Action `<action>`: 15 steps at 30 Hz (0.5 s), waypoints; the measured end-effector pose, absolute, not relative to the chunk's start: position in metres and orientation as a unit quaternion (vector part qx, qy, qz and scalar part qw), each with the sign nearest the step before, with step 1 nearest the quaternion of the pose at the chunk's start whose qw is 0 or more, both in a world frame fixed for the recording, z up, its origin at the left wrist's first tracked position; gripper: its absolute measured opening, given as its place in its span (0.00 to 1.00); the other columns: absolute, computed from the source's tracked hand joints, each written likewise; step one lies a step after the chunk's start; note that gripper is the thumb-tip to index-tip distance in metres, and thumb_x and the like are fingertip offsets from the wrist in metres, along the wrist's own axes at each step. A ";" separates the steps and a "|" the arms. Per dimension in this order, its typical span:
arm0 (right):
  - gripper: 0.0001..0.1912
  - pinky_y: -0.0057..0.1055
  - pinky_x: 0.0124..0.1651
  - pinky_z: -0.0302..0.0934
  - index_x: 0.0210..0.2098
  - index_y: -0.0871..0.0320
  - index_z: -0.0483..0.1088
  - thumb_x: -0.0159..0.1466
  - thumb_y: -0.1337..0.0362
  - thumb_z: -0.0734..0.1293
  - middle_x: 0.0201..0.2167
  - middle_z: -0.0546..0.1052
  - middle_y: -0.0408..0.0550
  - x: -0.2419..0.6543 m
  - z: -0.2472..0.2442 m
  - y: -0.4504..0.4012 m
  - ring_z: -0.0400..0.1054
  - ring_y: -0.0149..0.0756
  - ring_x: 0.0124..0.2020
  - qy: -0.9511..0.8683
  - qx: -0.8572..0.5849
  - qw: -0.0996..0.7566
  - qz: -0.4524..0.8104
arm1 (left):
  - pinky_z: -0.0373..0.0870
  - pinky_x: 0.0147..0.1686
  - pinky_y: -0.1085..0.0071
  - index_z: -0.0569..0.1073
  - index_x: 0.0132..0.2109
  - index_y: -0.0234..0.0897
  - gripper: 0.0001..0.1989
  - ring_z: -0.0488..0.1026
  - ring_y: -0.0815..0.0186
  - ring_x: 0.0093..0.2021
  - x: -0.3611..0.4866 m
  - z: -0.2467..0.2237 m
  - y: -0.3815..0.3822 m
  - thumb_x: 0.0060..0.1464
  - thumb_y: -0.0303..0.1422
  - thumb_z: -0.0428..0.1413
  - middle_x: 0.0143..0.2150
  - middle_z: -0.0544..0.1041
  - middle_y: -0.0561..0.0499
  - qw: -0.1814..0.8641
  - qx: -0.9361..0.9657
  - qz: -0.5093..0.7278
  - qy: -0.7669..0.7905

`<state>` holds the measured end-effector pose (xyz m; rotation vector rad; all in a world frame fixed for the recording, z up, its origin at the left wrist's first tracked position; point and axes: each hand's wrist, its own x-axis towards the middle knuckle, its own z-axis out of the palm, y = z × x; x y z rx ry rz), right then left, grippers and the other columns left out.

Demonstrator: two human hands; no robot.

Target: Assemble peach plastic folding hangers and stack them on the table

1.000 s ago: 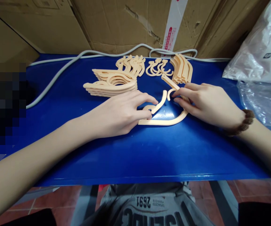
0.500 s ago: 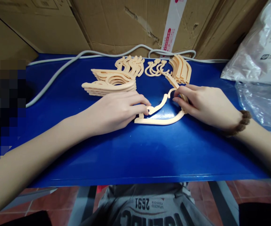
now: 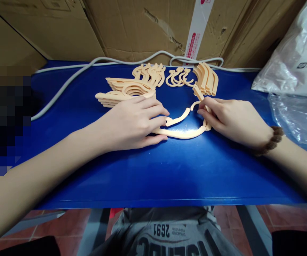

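Observation:
A cream plastic clothes hanger [image 3: 184, 134] lies on the blue tabletop [image 3: 153, 174] between my hands, its long curved bar towards me. My left hand [image 3: 138, 122] closes over its left end, fingers on the far side and thumb along the near edge of the bar. A shorter curved piece [image 3: 180, 118] reaches out from under those fingertips. My right hand [image 3: 233, 115] pinches the jointed right side of the hanger, where a small hook [image 3: 194, 105] and a straight arm [image 3: 198, 92] stick out past the fingers. The palms hide both ends in part.
Behind my left hand lies a stack of folded hangers [image 3: 125, 94]. Farther back are several S-shaped pieces [image 3: 149, 74], hooks [image 3: 178, 78] and curved arms [image 3: 206, 78]. A white cable [image 3: 70, 85] runs before cardboard boxes [image 3: 132, 28]. Plastic bags [image 3: 294, 67] lie at right.
My left hand has turned slightly, and its thumb now shows along the near edge of the bar. The bar's left end has slid under that hand. My right hand keeps its pinch.

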<state>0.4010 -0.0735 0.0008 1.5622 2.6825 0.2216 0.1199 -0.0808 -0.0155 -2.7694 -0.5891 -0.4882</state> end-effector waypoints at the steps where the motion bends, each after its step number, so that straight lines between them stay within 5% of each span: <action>1: 0.19 0.36 0.31 0.55 0.47 0.57 0.71 0.74 0.55 0.54 0.42 0.82 0.54 0.401 0.001 -0.073 0.75 0.45 0.36 0.862 0.501 0.010 0.068 | 0.74 0.54 0.55 0.79 0.46 0.29 0.17 0.77 0.51 0.51 0.120 -0.016 -0.081 0.69 0.39 0.52 0.51 0.81 0.38 0.137 -0.955 -0.165 -0.204; 15: 0.19 0.35 0.30 0.53 0.45 0.57 0.72 0.72 0.54 0.55 0.36 0.81 0.53 0.401 0.000 -0.075 0.73 0.44 0.32 0.859 0.507 0.004 0.068 | 0.74 0.50 0.55 0.78 0.45 0.31 0.17 0.76 0.50 0.52 0.117 -0.017 -0.078 0.68 0.41 0.52 0.51 0.80 0.39 0.095 -0.954 -0.162 -0.234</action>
